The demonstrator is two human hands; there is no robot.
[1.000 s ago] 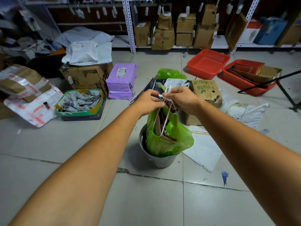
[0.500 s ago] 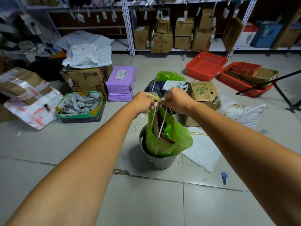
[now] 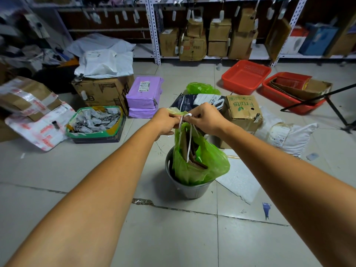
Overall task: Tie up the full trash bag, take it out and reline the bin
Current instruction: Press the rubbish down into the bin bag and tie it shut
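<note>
A green trash bag stuffed with brown cardboard stands in a grey metal bin on the tiled floor. My left hand and my right hand meet just above the bin, both pinching the gathered top of the bag. A white drawstring runs from between my fingers and hangs down over the cardboard. The bag's mouth is drawn upward and its lower part sits inside the bin. A second crumpled green bag lies on the floor farther back.
A "Fruits" cardboard box and a dark printed bag sit right behind the bin. Purple parcels, a green tray of packets, red baskets, a tripod leg and shelving with boxes surround the spot.
My hands have kept working the drawstring at the bag's top, staying close together, and the loop hanging below them has shortened. The bag remains in the bin.
</note>
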